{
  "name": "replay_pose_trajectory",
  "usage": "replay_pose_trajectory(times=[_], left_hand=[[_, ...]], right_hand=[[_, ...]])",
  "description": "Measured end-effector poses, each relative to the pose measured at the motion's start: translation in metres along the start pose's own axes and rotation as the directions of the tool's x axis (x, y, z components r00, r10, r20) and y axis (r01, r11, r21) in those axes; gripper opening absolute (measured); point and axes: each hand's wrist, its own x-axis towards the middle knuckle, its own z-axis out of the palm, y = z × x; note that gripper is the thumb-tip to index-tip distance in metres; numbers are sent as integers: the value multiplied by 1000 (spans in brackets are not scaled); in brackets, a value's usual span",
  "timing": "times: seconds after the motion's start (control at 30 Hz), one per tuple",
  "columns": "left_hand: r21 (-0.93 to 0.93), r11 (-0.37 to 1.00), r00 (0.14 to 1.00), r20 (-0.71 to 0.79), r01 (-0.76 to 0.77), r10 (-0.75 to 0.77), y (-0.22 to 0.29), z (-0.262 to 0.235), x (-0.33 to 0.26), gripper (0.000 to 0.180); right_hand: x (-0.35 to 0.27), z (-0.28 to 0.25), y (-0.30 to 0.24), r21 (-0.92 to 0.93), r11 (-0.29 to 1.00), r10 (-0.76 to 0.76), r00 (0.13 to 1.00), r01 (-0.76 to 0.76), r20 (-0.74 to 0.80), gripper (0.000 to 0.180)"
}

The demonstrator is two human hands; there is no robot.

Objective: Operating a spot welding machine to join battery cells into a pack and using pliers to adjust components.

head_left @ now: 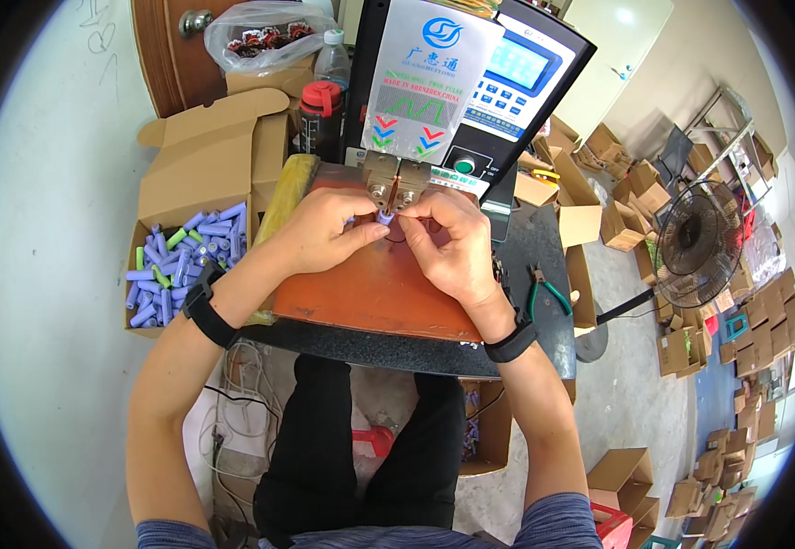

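A spot welding machine [425, 78] with a white front panel stands at the back of the table. Its two metal electrode holders [396, 180] point down toward my hands. Just under the tips is the end of a purple cylindrical battery cell [385, 218]. My left hand [332, 229] is closed on this cell with thumb and fingertips. From the other side my right hand [448, 242] pinches close to the cell's end; whatever sits between its fingertips is too small to make out. Both hands are over an orange-brown mat [370, 297].
Left of the table, an open cardboard box [198, 169] holds many purple and some green cells [178, 261]. Green-handled pliers [544, 293] lie at the right. A red-lidded bottle [322, 119] stands behind my left hand. A standing fan [698, 242] and cartons occupy the right side.
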Motion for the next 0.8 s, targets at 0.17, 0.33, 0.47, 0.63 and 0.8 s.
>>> replay_pose_trajectory(times=[0.17,0.33,0.47,0.63,0.8], left_hand=[[56,997,995,75,57,-62,2,-4,3,17],[5,998,997,35,63,-63,7,-3,4,21],[-43,999,1000,3,-6,7,4,-1,2,20],[-13,999,999,23,40,-39,4,-3,1,20],[20,1000,998,56,20,-21,3,-1,0,12]], right_hand=[[1,-4,0,-5,1000,-7,1000,7,-4,9],[2,-3,1,2,999,-49,999,49,-23,9],[1,-1,-1,60,998,12,1000,-12,-5,9],[2,2,-2,65,998,0,1000,0,-8,8],[-1,-5,0,38,999,-21,1000,21,-12,9]])
